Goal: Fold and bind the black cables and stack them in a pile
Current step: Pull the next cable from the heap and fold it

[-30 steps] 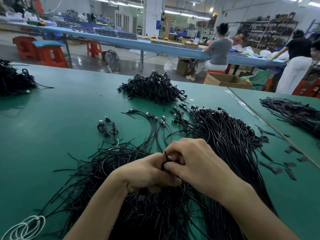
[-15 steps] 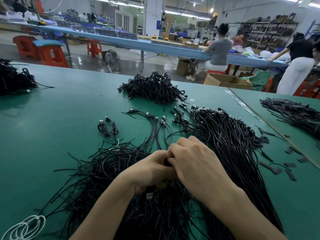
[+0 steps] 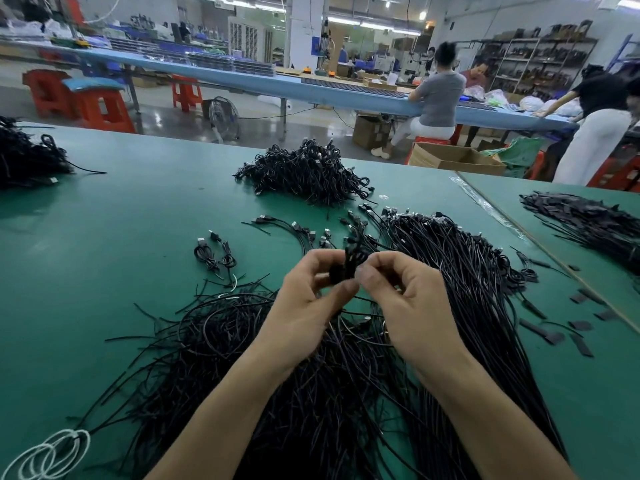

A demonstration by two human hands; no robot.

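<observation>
My left hand [image 3: 308, 299] and my right hand [image 3: 408, 299] are up off the green counter [image 3: 104, 209] and close together, both clamped on one folded black cable [image 3: 349, 266]. The left grips it between thumb and curled fingers, and the right pinches it from the other side with its fingertips. The cable stands roughly upright between them, its top sticking out above my knuckles. That spot is blurred, so I cannot tell whether a tie is round it. Under my wrists lies a tangled spread of loose cables [image 3: 242, 358] that runs to the near edge of the counter. Just to its right is a thick sheaf of long cables [image 3: 467, 289], laid roughly straight with their plugs pointing toward the far edge. Beyond my hands, near the far edge, sits the pile of bound cables [image 3: 308, 171] — a dense black mound. Two small bound cables [image 3: 214, 254] lie on their own to the left of my hands, apart from that pile. A white wire coil [image 3: 48, 455] rests at the near left corner, and another black heap [image 3: 27, 154] sits at the left edge. Flat black strips [image 3: 554, 336] are scattered on the counter to the right of the sheaf.
</observation>
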